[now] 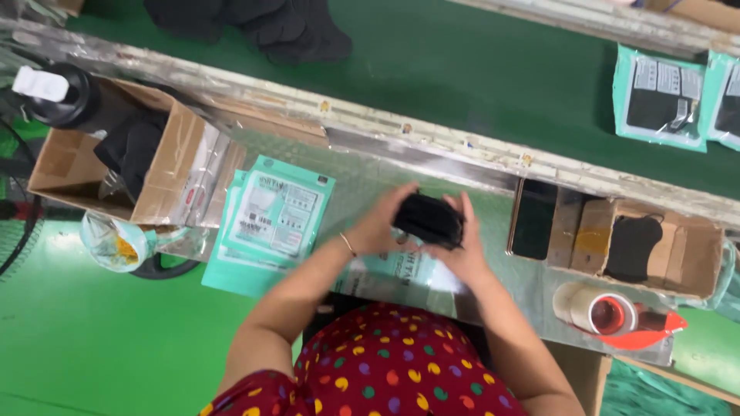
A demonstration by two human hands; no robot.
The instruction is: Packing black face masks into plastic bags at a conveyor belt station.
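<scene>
A stack of black face masks [428,218] is held between both my hands over the silvery worktop [362,173]. My left hand [383,225] grips its left end and my right hand [463,250] wraps its right end and underside. Beneath my hands lies a teal and clear plastic pouch [401,270]. A pile of the same teal pouches [270,219] rests to the left of my left hand.
A cardboard box [166,166] with black masks sits at far left beside a black bottle [65,96]. At right are a dark phone [533,218], a smaller box [678,246] with a mask, and a tape dispenser [613,314]. Filled pouches [660,96] ride the green conveyor [462,77].
</scene>
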